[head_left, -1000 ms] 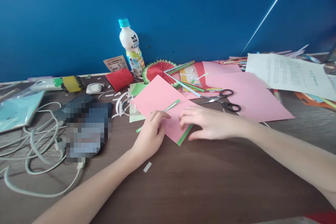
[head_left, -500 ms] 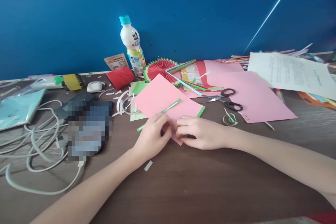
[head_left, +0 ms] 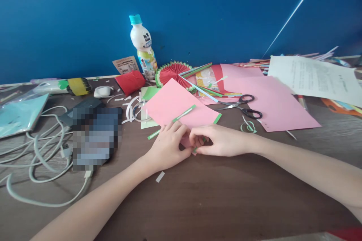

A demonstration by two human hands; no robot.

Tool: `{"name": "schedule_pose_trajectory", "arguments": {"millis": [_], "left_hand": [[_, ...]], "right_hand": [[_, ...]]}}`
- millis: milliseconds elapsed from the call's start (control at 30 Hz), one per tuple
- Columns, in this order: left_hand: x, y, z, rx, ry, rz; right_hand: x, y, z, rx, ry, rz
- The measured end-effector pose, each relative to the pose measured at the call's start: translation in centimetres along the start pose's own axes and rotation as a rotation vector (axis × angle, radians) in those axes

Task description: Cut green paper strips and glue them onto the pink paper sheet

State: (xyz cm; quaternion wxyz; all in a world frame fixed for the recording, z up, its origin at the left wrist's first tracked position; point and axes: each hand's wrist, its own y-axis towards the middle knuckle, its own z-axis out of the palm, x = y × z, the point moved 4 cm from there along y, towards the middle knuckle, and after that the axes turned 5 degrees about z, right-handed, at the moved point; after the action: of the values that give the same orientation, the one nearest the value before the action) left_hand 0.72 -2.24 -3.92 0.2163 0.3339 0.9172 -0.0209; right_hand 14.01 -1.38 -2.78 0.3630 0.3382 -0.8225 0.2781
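A pink sheet of paper (head_left: 175, 99) with a green strip along its right edge lies on the table, one corner pointing at me. My left hand (head_left: 169, 147) is closed on its near left edge, thumb and fingers meeting near the corner. Opposite it, my right hand (head_left: 216, 141) pinches the near corner, where a bit of green shows by the fingertips. The fingers partly hide that corner. A thin green strip with a pale middle (head_left: 185, 112) lies across the sheet, and another green strip (head_left: 154, 134) shows just left of my left hand.
Open scissors (head_left: 243, 106) lie on the right beside a larger pink sheet (head_left: 278, 101). A red pleated paper fan (head_left: 174, 73) and a bottle (head_left: 143, 47) stand behind. Leftward are a phone (head_left: 97, 137) and white cables (head_left: 35, 150). A paper scrap (head_left: 160, 177) lies in front.
My left hand has shifted slightly right and down along the near edge. My right fingers have lifted a little and pinch the corner, where green now shows. The sheet has barely moved.
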Motion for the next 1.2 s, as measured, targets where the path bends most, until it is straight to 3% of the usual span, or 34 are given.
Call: {"name": "schedule_pose_trajectory", "arguments": {"millis": [167,367,600,867,1200], "left_hand": [[0.1,0.0,0.1,-0.005,0.006,0.001],[0.2,0.0,0.1,-0.004,0.023,0.009],[0.2,0.1,0.1,0.015,0.003,-0.004],[0.2,0.0,0.0,0.009,-0.029,0.006],[0.2,0.1,0.0,0.022,-0.021,0.001]], "right_hand": [[0.0,0.2,0.4,-0.079,-0.111,-0.014],[0.3,0.0,0.5,-0.026,0.013,0.008],[0.4,0.2,0.8,-0.079,-0.222,-0.033],[-0.9,-0.1,-0.7,-0.068,-0.211,0.106],[-0.5,-0.2,-0.9,-0.028,-0.204,0.104]]}}
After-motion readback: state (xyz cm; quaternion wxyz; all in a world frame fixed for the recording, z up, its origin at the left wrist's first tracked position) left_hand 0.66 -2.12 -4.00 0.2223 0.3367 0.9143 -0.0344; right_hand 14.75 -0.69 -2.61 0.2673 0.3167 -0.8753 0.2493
